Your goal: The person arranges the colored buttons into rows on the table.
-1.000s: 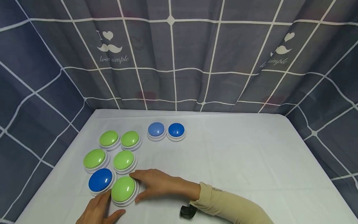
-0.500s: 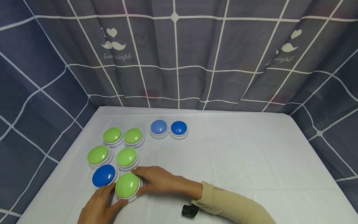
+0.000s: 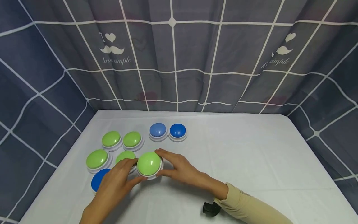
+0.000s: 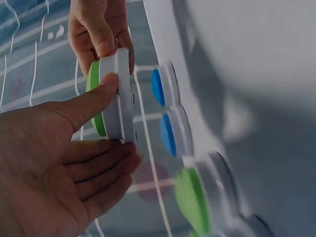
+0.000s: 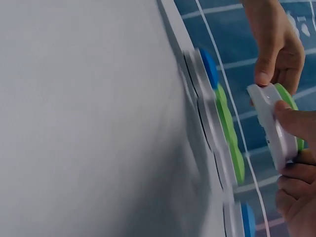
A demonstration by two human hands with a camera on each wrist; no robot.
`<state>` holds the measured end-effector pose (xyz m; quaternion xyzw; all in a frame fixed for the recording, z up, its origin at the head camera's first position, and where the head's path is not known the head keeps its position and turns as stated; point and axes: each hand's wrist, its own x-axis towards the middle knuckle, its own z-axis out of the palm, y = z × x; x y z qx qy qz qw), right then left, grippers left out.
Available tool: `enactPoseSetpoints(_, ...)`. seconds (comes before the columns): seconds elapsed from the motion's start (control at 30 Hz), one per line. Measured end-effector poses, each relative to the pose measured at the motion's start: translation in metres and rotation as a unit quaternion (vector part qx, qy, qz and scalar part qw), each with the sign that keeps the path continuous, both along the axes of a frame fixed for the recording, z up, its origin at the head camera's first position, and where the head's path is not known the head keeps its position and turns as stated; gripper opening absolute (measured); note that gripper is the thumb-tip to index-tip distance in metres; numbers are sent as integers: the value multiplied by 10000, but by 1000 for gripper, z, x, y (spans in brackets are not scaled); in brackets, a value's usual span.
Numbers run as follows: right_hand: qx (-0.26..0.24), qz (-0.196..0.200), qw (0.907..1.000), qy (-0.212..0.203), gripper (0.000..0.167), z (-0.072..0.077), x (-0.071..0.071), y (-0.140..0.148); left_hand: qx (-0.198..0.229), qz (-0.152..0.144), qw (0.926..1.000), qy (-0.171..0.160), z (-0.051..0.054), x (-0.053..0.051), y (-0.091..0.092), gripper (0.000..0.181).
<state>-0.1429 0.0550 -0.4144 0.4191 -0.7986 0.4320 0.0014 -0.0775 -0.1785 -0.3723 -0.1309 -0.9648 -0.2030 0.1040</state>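
A green push button (image 3: 149,164) with a white round base is held up off the table between both hands. My left hand (image 3: 117,180) grips its left side, thumb in front and fingers behind; the left wrist view shows that thumb (image 4: 98,98) on the white base. From the right, my right hand (image 3: 181,166) pinches the base's edge between thumb and fingers. Below and behind the left hand, a blue button (image 3: 99,179) and a green button (image 3: 125,155) are partly covered.
More green buttons (image 3: 96,159) stand at the left of the white table (image 3: 237,155). A pale blue button (image 3: 158,130) and a darker blue button (image 3: 177,130) sit side by side at the back. Grey checked curtains (image 3: 190,56) enclose the table. A black object (image 3: 211,209) is by the right sleeve.
Both hands have taken hold of the front green button, lifted it off the table and carried it right and toward the back. The other buttons stay where they were.
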Motion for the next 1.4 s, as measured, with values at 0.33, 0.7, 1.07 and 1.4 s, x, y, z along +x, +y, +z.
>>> enactPoseSetpoints(0.33, -266, -1111, 9935, 24, 69, 1, -16, 69, -25, -1152, 9933, -29, 5, -71, 58, 59)
enactPoseSetpoints(0.7, 70, -2019, 9794, -1, 67, 0, -54, 126, -173, -1921, 9804, -411, 0, -149, 119, 55)
enactPoseSetpoints(1.07, 352, -2552, 9657, -332, 68, -17, -84, 147, -838, -2357, 9668, -514, -12, -197, 152, 54)
enactPoseSetpoints(1.4, 762, -2550, 9625, -528, 69, -31, -100, 146, -1157, -2395, 9593, -950, -28, -219, 154, 57)
